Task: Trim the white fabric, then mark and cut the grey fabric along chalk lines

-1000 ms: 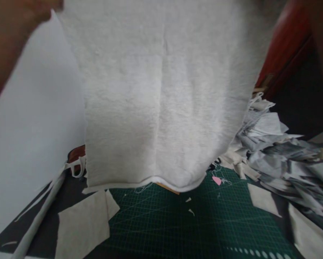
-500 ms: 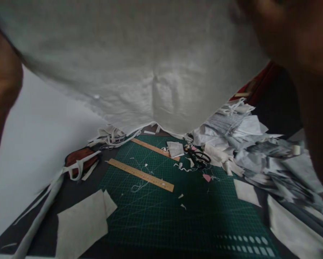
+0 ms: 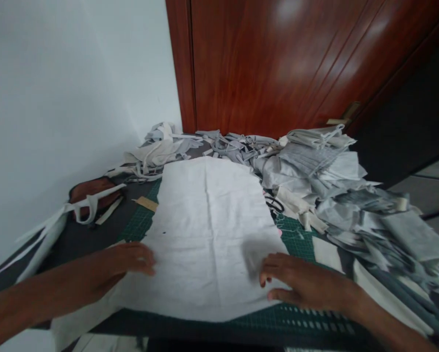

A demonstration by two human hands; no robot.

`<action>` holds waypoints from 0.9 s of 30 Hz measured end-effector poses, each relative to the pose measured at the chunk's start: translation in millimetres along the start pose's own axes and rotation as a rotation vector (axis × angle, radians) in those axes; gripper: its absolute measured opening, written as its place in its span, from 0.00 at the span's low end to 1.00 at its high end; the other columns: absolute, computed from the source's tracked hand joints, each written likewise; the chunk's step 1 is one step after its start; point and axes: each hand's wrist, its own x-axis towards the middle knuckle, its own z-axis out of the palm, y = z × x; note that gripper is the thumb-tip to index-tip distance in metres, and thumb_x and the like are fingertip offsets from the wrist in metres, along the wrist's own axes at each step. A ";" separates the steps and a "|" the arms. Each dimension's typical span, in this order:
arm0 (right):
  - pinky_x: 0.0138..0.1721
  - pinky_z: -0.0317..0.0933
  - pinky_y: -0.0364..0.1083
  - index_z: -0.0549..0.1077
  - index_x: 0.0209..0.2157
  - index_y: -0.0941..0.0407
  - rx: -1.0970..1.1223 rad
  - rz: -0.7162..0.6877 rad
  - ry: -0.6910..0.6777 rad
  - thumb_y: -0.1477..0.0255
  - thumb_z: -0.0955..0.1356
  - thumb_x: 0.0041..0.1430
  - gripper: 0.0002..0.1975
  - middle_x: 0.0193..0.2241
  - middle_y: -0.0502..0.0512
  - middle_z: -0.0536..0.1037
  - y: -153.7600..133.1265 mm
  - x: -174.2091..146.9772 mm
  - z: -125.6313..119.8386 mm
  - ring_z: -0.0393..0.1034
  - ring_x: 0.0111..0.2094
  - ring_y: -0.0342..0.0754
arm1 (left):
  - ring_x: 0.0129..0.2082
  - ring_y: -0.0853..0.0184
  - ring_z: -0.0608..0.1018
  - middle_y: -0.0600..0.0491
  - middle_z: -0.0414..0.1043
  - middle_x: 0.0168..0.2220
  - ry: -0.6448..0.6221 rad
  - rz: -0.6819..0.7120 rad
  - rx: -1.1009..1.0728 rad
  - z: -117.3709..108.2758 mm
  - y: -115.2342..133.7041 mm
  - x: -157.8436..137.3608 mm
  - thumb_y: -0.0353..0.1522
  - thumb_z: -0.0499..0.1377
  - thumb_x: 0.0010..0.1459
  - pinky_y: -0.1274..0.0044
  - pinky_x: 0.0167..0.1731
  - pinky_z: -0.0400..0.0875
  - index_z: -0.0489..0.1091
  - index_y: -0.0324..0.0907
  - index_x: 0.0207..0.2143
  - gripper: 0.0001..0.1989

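A large white cloth [image 3: 190, 205] with a crease down its middle lies spread over the green cutting mat [image 3: 138, 222]. Over the cloth's left edge is my left hand [image 3: 129, 261], open, its fingers loosely bent. My right hand [image 3: 296, 278] is open near the right edge, thumb apart from the fingers, casting a shadow on the cloth. Whether either hand touches the fabric I cannot tell. The end of a wooden ruler [image 3: 146, 203] and the black scissors handles [image 3: 274, 203] stick out from beneath the cloth; the rest of both is covered.
Grey and white fabric pieces [image 3: 314, 166] are heaped along the right side. Scraps [image 3: 155, 151] pile up at the back left. A brown pouch [image 3: 94, 193] with white strips lies left of the mat. Behind the table are a white wall [image 3: 76, 73] and a reddish wooden door [image 3: 270, 63].
The cloth, held up before the camera earlier, now lies flat over the mat, ruler and scissors. Both hands have come down to its sides, and the view has tilted up, showing the door.
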 end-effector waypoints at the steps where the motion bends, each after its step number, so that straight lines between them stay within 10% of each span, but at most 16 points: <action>1: 0.51 0.68 0.51 0.77 0.47 0.53 -0.009 -0.016 0.035 0.64 0.67 0.74 0.10 0.44 0.56 0.80 -2.7 5.4 -3.8 0.76 0.49 0.53 | 0.49 0.71 0.80 0.61 0.82 0.52 -0.110 -0.002 -0.048 -5.6 4.1 14.1 0.23 0.49 0.69 0.78 0.52 0.72 0.78 0.58 0.53 0.25; 5: 0.51 0.67 0.53 0.77 0.44 0.53 -0.150 -0.060 0.262 0.63 0.62 0.77 0.14 0.41 0.56 0.81 0.2 31.0 -21.4 0.76 0.45 0.53 | 0.52 0.68 0.78 0.54 0.81 0.48 -0.127 0.076 -0.060 -6.3 12.0 100.5 0.21 0.46 0.68 0.76 0.57 0.69 0.77 0.47 0.48 0.22; 13: 0.35 0.67 0.47 0.75 0.40 0.54 -0.204 0.174 0.796 0.67 0.64 0.75 0.10 0.33 0.53 0.81 97.5 41.7 -43.7 0.77 0.31 0.49 | 0.76 0.53 0.60 0.40 0.58 0.74 0.092 0.001 0.289 86.3 -48.8 194.9 0.36 0.46 0.76 0.58 0.73 0.59 0.62 0.38 0.70 0.25; 18: 0.45 0.71 0.50 0.75 0.42 0.53 -0.181 0.098 0.789 0.69 0.63 0.73 0.09 0.40 0.57 0.81 124.9 49.1 -36.6 0.78 0.42 0.53 | 0.78 0.54 0.55 0.43 0.53 0.77 0.122 0.031 0.264 97.4 -66.8 189.5 0.38 0.45 0.77 0.57 0.75 0.55 0.59 0.41 0.73 0.26; 27: 0.44 0.68 0.49 0.75 0.43 0.55 -0.318 -0.353 0.489 0.68 0.64 0.76 0.09 0.36 0.54 0.79 65.0 91.3 -29.6 0.74 0.38 0.50 | 0.78 0.53 0.53 0.41 0.49 0.77 0.041 0.022 0.261 89.6 -64.5 195.6 0.39 0.44 0.77 0.56 0.76 0.52 0.58 0.39 0.74 0.28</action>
